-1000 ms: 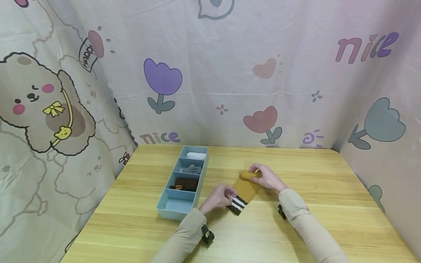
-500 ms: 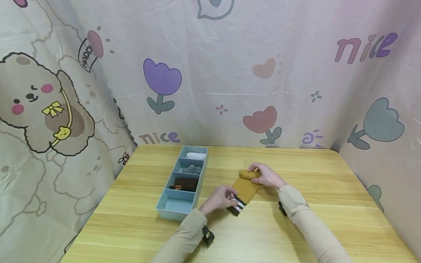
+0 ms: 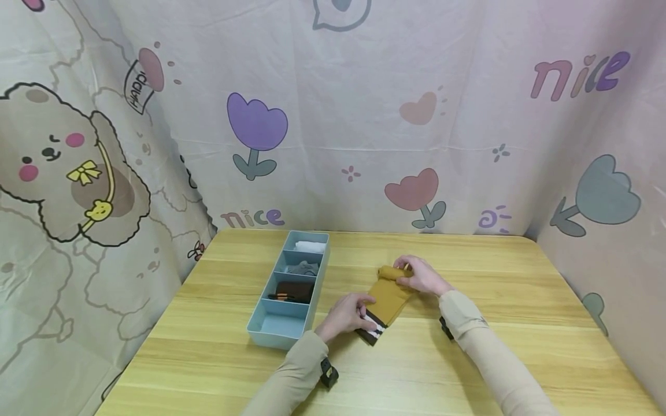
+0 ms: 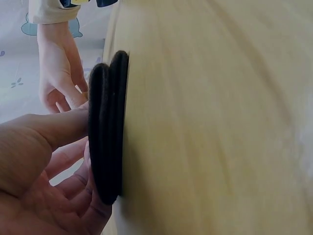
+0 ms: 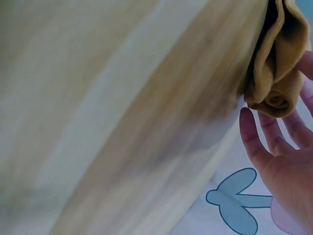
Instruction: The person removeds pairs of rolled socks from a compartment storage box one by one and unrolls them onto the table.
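Rolling up a mustard sock point(image 3: 387, 297) on the wooden table point(image 3: 468, 358)

Right hand point(image 3: 420, 276) is curled round the rolled far end, left hand point(image 3: 347, 312) presses down on the black-and-white striped cuff; blue divider tray point(image 3: 270, 337) sits just left of the hands, with white, grey and dark brown socks in its three far sections; cartoon tulip-and-bear cloth point(image 3: 333, 115) hangs behind

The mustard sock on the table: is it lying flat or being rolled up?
Partly rolled. The far end of the sock is curled into a roll under the right hand; the left hand presses the striped cuff flat.
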Action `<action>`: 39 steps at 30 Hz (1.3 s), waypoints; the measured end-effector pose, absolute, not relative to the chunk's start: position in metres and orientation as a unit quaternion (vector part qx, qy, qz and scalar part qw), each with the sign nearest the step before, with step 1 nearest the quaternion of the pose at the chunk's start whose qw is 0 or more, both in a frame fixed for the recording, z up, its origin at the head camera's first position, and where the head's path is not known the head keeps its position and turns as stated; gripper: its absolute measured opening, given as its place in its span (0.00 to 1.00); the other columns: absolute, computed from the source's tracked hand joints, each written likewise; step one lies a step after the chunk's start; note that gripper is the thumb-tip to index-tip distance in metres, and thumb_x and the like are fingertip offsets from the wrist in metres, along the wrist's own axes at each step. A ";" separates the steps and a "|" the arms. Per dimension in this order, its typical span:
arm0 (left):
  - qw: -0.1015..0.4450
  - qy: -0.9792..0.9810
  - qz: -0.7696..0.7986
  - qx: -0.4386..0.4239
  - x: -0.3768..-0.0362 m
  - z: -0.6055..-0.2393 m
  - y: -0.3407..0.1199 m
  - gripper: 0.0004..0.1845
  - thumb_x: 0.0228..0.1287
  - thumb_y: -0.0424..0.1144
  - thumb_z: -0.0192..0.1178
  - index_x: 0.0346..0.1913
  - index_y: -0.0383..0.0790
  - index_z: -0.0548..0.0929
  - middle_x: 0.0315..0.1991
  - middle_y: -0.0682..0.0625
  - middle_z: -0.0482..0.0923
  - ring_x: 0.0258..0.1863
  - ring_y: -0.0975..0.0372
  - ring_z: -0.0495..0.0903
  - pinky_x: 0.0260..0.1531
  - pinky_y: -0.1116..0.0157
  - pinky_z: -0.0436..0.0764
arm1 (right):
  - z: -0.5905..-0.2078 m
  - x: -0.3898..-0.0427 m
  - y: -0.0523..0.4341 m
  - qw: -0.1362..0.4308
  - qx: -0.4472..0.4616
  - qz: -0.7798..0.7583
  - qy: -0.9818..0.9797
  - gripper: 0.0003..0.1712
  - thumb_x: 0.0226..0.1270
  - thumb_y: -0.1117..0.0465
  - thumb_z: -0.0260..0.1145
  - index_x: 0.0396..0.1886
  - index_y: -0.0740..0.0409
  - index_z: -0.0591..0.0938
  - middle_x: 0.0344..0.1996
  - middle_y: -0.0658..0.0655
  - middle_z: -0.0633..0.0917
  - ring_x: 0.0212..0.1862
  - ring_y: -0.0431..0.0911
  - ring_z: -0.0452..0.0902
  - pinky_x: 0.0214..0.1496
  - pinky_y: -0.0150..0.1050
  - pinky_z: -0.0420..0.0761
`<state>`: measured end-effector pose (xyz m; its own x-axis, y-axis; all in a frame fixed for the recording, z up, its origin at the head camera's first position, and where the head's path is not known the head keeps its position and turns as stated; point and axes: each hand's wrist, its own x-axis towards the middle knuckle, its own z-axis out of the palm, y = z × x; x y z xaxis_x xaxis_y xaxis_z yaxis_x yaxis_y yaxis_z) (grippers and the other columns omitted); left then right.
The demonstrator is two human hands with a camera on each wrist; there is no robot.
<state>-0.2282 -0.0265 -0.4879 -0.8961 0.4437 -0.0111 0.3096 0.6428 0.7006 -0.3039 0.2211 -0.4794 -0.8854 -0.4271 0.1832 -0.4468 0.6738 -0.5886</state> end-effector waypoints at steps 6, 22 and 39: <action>0.096 0.904 0.354 0.222 -0.229 -0.488 -0.028 0.33 0.46 0.38 0.81 0.59 0.38 0.83 0.22 0.56 0.72 0.22 0.73 0.65 0.25 0.75 0.63 | -0.481 -0.307 0.223 0.019 0.234 0.319 -0.918 0.17 0.57 0.72 0.72 0.46 0.63 0.81 0.40 0.61 0.84 0.45 0.53 0.80 0.53 0.52 0.80; 0.107 0.900 0.360 0.221 -0.228 -0.488 -0.030 0.34 0.47 0.38 0.80 0.61 0.37 0.82 0.23 0.54 0.73 0.22 0.71 0.65 0.25 0.74 0.63 | -0.481 -0.320 0.222 -0.004 0.199 0.326 -0.924 0.14 0.66 0.68 0.66 0.51 0.64 0.80 0.49 0.68 0.84 0.50 0.58 0.81 0.55 0.55 0.80; 0.152 0.888 0.375 0.220 -0.227 -0.483 -0.034 0.44 0.44 0.33 0.81 0.69 0.34 0.74 0.22 0.56 0.68 0.22 0.69 0.65 0.25 0.73 0.63 | -0.481 -0.329 0.221 -0.023 0.198 0.316 -0.928 0.21 0.62 0.62 0.73 0.53 0.65 0.80 0.48 0.70 0.83 0.47 0.58 0.80 0.54 0.55 0.80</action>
<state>-0.2269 -0.0340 -0.4832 -0.8576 0.5036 -0.1042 0.2760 0.6217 0.7331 -0.3287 0.2209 -0.4811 -0.9208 -0.3810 0.0829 -0.3525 0.7224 -0.5949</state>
